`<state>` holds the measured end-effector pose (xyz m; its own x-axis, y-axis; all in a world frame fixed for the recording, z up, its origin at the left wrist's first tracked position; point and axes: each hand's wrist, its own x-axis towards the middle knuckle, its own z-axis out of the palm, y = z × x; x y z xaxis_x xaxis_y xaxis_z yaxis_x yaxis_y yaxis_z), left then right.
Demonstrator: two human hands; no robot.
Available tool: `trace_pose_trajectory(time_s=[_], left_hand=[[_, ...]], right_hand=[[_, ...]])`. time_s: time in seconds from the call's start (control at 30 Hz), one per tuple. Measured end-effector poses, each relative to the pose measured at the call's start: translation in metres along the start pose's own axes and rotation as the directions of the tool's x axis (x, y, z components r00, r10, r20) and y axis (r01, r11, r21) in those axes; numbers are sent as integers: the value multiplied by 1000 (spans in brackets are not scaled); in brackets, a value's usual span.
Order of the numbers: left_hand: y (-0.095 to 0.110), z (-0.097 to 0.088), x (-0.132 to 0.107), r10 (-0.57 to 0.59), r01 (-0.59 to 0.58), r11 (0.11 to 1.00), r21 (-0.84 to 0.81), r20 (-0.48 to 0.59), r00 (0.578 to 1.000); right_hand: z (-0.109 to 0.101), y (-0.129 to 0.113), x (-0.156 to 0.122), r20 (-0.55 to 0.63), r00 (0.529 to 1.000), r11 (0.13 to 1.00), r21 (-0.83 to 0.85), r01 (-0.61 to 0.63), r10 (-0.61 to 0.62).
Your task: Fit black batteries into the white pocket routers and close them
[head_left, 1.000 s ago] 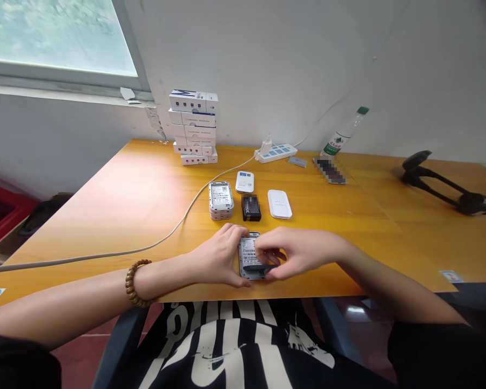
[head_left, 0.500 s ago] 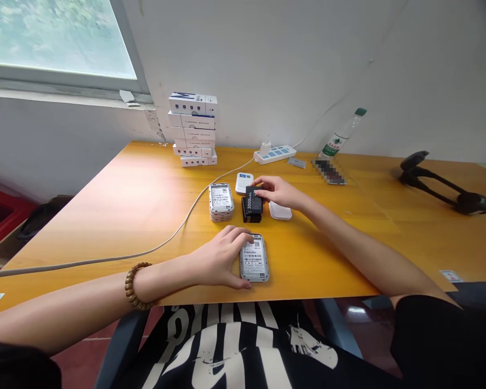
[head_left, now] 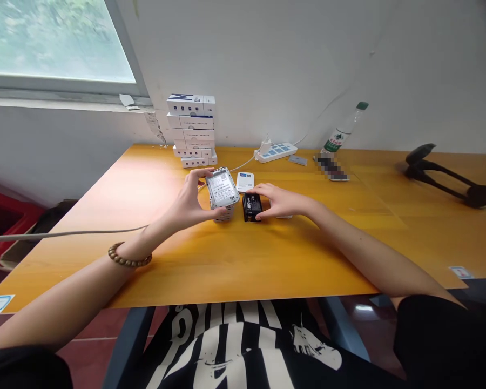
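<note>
My left hand (head_left: 192, 201) grips a white, open-backed electronic device (head_left: 222, 188) by its edges, thumb at the near side and fingers at the far side. A printed label with a QR code shows inside it. It is tilted over a stack of similar devices (head_left: 223, 215), which it mostly hides; I cannot tell whether they touch. My right hand (head_left: 276, 201) closes round the top black battery (head_left: 252, 203), marked 3000mAh, on a small battery stack. Behind the batteries lies a white device (head_left: 245, 182) with a small blue patch. A white cover (head_left: 284, 216) is mostly hidden beneath my right hand.
Several white boxes (head_left: 192, 135) are stacked at the back by the wall. A power strip (head_left: 276, 152) with a white cable, a small grey card (head_left: 298, 160), a blurred-out phone (head_left: 332, 168), a tilted water bottle (head_left: 344, 132) and a black stand (head_left: 445, 178) occupy the back and right.
My left hand has lifted the open-backed device from the table's front and carried it up and left over the stack. My right hand has lowered the battery onto the battery stack.
</note>
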<state>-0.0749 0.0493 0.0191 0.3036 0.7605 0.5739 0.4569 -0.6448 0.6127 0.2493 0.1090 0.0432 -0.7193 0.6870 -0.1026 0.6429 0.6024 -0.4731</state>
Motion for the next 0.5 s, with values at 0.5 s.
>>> trace_pose_trajectory(time_s=[0.5], left_hand=[[-40, -5, 4, -73, 90, 993, -73, 208, 975]], right_hand=[[5, -2, -2, -3, 998, 998, -5, 60, -60]])
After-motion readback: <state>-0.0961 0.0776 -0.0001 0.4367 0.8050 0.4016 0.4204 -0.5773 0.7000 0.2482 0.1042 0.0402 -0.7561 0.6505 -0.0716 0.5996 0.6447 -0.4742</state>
